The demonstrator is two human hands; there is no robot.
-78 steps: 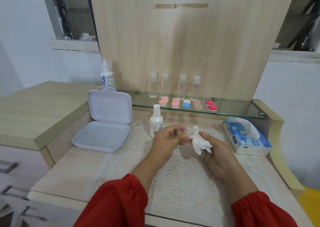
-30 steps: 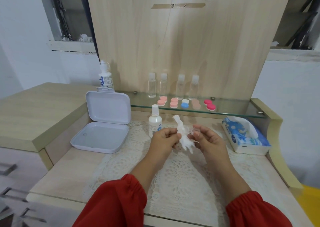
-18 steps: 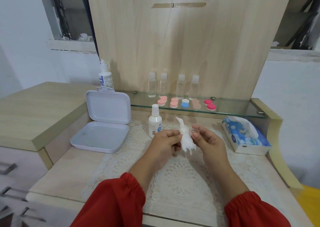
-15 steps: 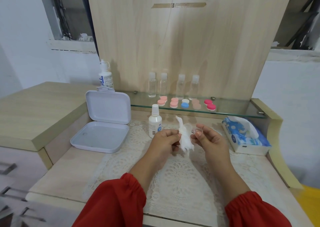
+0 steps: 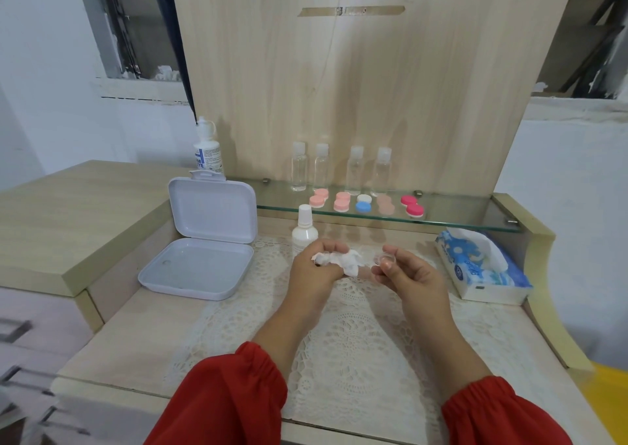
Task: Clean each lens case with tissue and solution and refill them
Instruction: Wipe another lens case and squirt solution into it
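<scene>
At our desk (image 5: pixel 142 325), a white box (image 5: pixel 200 254) lies open to the left and a tissue pack (image 5: pixel 482 268) sits to the right. On the glass shelf (image 5: pixel 458 211) five capped lens cases (image 5: pixel 343 201) wait in a row before four clear bottles (image 5: pixel 353 169). Our left hand (image 5: pixel 316 271) is clenched on a crumpled tissue (image 5: pixel 339 261); our right hand (image 5: pixel 411 274) pinches a small clear cup (image 5: pixel 385 259), apparently a lens-case part. Tissue and cup sit side by side, just apart, so wiping likely means closing that gap. The spray bottle (image 5: pixel 305 230) stands behind the left hand, the nearer one.
</scene>
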